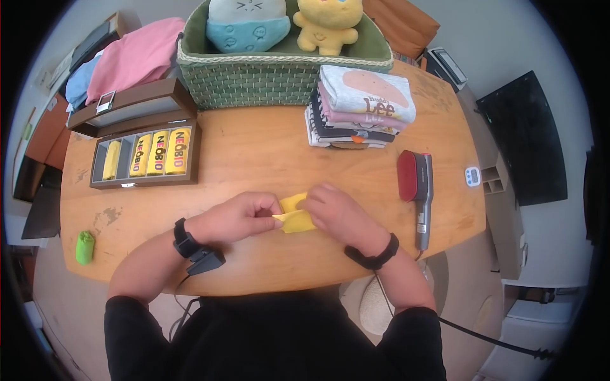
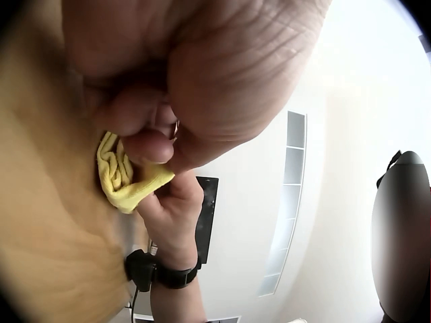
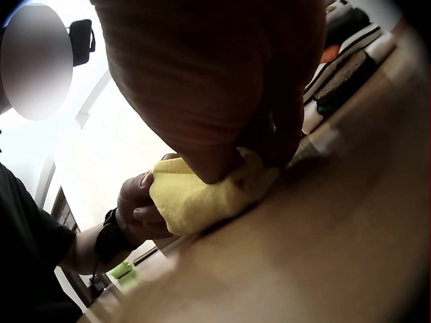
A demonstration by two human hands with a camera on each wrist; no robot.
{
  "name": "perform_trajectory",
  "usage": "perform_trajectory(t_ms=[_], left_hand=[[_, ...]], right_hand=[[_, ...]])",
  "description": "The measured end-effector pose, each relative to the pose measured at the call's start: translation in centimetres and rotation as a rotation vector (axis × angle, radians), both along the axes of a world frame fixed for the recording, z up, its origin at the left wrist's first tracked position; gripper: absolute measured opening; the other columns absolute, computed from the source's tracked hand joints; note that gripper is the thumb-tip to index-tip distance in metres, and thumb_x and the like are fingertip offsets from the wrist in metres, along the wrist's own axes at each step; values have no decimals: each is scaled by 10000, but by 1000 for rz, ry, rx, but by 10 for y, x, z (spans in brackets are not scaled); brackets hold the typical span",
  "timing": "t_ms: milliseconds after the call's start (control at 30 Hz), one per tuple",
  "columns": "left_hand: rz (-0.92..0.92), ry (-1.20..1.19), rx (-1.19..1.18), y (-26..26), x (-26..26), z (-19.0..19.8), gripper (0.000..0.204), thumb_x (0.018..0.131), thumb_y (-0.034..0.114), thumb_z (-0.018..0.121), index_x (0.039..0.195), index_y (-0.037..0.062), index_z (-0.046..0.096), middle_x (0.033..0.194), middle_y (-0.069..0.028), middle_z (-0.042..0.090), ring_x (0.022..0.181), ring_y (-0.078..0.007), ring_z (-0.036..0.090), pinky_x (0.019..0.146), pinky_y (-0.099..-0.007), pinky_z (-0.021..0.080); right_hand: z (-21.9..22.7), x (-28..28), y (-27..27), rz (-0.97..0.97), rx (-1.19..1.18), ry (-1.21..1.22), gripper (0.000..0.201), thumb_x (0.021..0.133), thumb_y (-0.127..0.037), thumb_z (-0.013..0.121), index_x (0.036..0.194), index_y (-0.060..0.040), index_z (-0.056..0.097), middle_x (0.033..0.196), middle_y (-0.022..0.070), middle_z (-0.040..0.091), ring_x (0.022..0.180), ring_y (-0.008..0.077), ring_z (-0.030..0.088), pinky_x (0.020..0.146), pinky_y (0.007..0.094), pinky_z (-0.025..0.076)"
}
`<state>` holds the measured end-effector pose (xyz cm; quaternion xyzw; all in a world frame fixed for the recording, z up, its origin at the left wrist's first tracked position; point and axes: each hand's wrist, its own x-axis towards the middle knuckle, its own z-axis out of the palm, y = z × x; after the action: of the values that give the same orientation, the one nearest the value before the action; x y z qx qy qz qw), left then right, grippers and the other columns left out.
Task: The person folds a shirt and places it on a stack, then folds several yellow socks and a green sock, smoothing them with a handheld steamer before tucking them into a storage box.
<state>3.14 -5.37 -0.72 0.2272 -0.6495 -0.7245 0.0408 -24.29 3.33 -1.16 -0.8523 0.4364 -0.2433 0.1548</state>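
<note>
Rolled yellow socks point(image 1: 296, 222) lie on the wooden table between both hands, near its front edge. My left hand point(image 1: 240, 217) pinches the left edge of the fabric between thumb and fingers. From the other side, my right hand point(image 1: 338, 213) grips the upper right part, its fingertips curled over the cloth. Seen from the left wrist, the socks point(image 2: 121, 182) show several coiled layers at the end and a flap pulled outward. In the right wrist view a smooth side of the roll point(image 3: 192, 202) faces the camera, close over the tabletop.
At the left stands an open brown box point(image 1: 192, 166) with yellow NEOBIO rolls in its compartments. A green basket point(image 1: 254, 82) with plush toys stands behind, beside folded shirts point(image 1: 362, 111). A red-and-grey handheld brush point(image 1: 416, 184), a small timer point(image 1: 473, 176) and a green roll point(image 1: 84, 247) lie on the table.
</note>
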Motion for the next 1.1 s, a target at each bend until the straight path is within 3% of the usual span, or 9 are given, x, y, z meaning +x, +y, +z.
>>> perform_trajectory(t_ms=[33,367,433,467,533,633,967,1033,1100], left_hand=[[-15,-4,-159,0,1,0,124,1100,165,641,1109,42,652,861,35,637,795,-47,535,720,-252,474],[71,-98,-213,-16,-14,-4,119,1081,151,620,1116,41,652,928,-20,658,848,-105,576,797,-300,510],[117,-49,-451,-16,-23,-8,132,1045,119,611,1125,22,648,961,-128,692,860,-243,662,817,-371,538],[120,-51,-454,-14,-28,-13,132,1045,119,611,1125,22,648,961,-128,692,860,-243,662,817,-371,538],[185,-66,-703,-8,-42,-22,140,1004,99,613,1104,3,637,1013,-225,685,925,-406,677,839,-453,546],[234,-87,-885,7,-55,-24,129,989,97,616,1066,-6,621,1026,-250,672,963,-466,656,844,-503,539],[359,-89,-849,13,-44,-22,125,982,88,663,1011,-12,594,944,-205,667,856,-396,680,758,-458,553],[541,-61,-396,11,-44,-26,137,1033,114,657,1029,-3,586,875,-114,651,745,-224,674,667,-372,543],[546,-57,-241,9,-44,-24,136,1055,131,642,1044,7,585,867,-77,640,728,-160,647,646,-337,531]], right_hand=[[2,0,1,9,9,30,330,819,35,690,1131,-71,719,973,111,610,920,334,615,804,432,545],[3,2,6,-14,81,49,400,838,-14,702,1223,-113,750,966,94,585,932,296,590,785,380,513],[4,3,5,19,73,65,340,856,3,671,1183,-72,728,978,107,592,944,314,583,797,390,514],[2,3,4,23,70,64,340,856,3,671,1183,-72,728,978,107,592,944,314,583,797,390,514],[-3,1,1,28,31,0,247,877,19,629,1114,-22,684,991,133,597,951,349,577,820,422,519],[-3,0,4,-27,78,-8,186,884,26,620,1067,3,642,1001,165,602,964,391,579,842,462,523],[-6,-2,6,-106,78,-114,171,892,-38,700,1057,-8,668,1020,161,637,1008,383,615,881,466,535],[-7,-2,6,-107,84,-119,172,890,-36,700,1058,-10,674,1017,158,629,994,381,612,875,466,534],[-9,-4,6,-92,80,-111,168,891,-37,701,1055,-11,676,1016,158,622,987,379,610,872,464,533]])
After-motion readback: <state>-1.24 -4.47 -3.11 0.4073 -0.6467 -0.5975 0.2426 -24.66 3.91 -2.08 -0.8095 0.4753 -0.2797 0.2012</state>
